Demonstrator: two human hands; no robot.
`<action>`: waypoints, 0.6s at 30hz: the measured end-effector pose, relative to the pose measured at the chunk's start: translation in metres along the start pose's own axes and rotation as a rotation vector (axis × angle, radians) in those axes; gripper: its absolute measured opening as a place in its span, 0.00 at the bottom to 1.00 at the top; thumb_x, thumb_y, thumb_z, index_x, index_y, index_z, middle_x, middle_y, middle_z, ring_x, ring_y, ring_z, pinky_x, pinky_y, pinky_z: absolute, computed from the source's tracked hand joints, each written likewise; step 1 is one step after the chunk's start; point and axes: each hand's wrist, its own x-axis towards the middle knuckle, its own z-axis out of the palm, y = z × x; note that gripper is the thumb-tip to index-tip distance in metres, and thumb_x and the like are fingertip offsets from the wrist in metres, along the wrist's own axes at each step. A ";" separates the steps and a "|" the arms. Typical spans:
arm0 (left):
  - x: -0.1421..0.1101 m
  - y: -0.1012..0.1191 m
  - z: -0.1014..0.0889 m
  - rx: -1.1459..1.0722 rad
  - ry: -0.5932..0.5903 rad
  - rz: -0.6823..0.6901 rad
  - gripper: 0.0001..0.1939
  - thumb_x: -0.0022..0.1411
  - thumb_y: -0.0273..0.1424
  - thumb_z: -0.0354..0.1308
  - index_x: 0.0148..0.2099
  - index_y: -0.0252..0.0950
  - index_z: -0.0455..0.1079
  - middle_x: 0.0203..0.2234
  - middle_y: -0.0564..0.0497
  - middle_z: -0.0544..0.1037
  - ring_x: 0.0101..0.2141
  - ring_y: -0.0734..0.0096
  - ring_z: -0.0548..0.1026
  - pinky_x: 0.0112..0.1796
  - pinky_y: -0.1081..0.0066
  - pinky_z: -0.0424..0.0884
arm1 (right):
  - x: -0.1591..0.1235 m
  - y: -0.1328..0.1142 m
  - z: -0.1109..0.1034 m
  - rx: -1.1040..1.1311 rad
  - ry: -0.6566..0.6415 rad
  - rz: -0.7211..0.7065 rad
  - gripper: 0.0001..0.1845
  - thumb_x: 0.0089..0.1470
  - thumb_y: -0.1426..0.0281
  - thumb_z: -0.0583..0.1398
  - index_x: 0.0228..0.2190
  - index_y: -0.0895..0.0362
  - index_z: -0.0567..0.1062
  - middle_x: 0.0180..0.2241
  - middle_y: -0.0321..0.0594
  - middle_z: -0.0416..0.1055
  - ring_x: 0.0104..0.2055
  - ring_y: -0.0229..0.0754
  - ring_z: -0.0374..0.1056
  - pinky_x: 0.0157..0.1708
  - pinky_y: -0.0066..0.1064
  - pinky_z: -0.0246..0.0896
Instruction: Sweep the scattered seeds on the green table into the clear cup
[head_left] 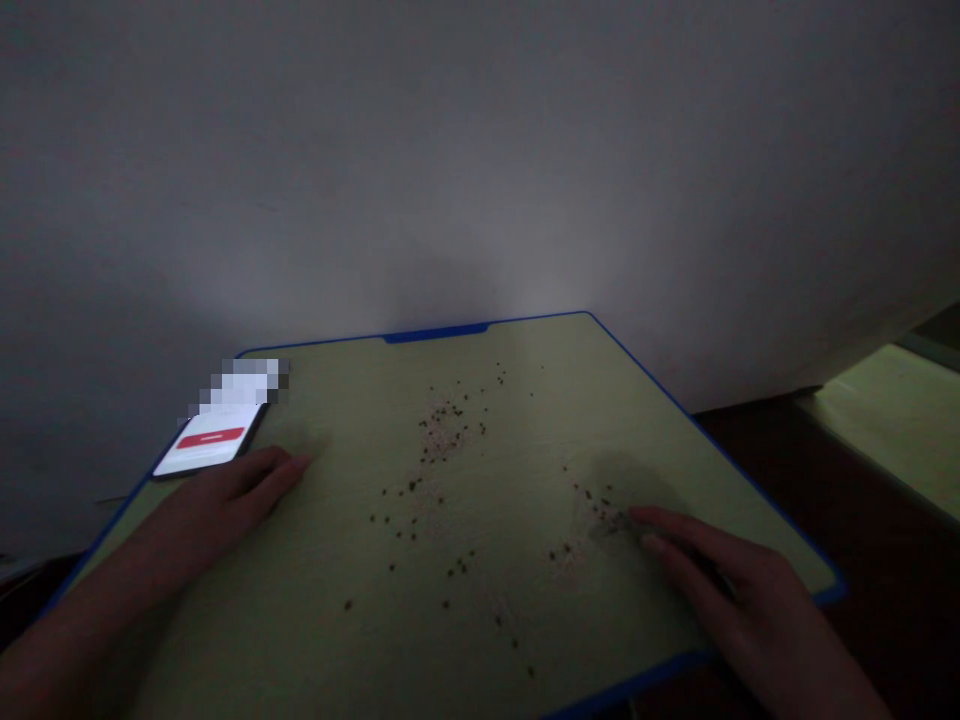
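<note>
Small dark grains (448,408) lie scattered with paler, finer bits (444,438) over a light folding table (330,400) with a blue rim. At the right cluster of dark grains (600,508), my right hand (739,580) reaches in low, its thumb and index finger a little apart at the tips. Nothing can be made out between them; the other fingers are tucked behind. My left hand (251,485) rests on the left side of the table, loosely closed, with thumb and index tips close together. It holds nothing visible. Just beyond it lies a phone (217,430) with its screen lit.
A pale wall (480,180) rises directly behind the table's far edge. To the right, past a dark floor (810,470), there is another light flat surface (892,410). The light is dim.
</note>
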 end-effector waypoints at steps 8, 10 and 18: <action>0.001 -0.003 -0.002 -0.051 -0.107 -0.022 0.28 0.55 0.57 0.39 0.38 0.41 0.69 0.32 0.51 0.76 0.37 0.57 0.74 0.40 0.60 0.68 | 0.009 -0.020 0.020 0.035 -0.169 -0.152 0.17 0.60 0.68 0.51 0.45 0.51 0.76 0.43 0.40 0.76 0.44 0.45 0.72 0.45 0.40 0.68; 0.001 -0.004 -0.001 -0.045 -0.111 -0.021 0.29 0.55 0.57 0.39 0.38 0.42 0.69 0.31 0.51 0.76 0.36 0.57 0.74 0.39 0.60 0.68 | 0.014 -0.017 0.020 0.011 -0.194 -0.179 0.17 0.60 0.70 0.51 0.44 0.51 0.76 0.43 0.41 0.76 0.43 0.45 0.72 0.44 0.40 0.68; 0.000 -0.001 -0.001 -0.043 -0.081 -0.003 0.29 0.54 0.57 0.39 0.38 0.41 0.70 0.34 0.50 0.76 0.38 0.56 0.74 0.41 0.59 0.67 | 0.034 -0.009 -0.001 -0.063 -0.170 -0.199 0.14 0.61 0.66 0.51 0.41 0.52 0.76 0.39 0.41 0.76 0.41 0.44 0.71 0.42 0.38 0.66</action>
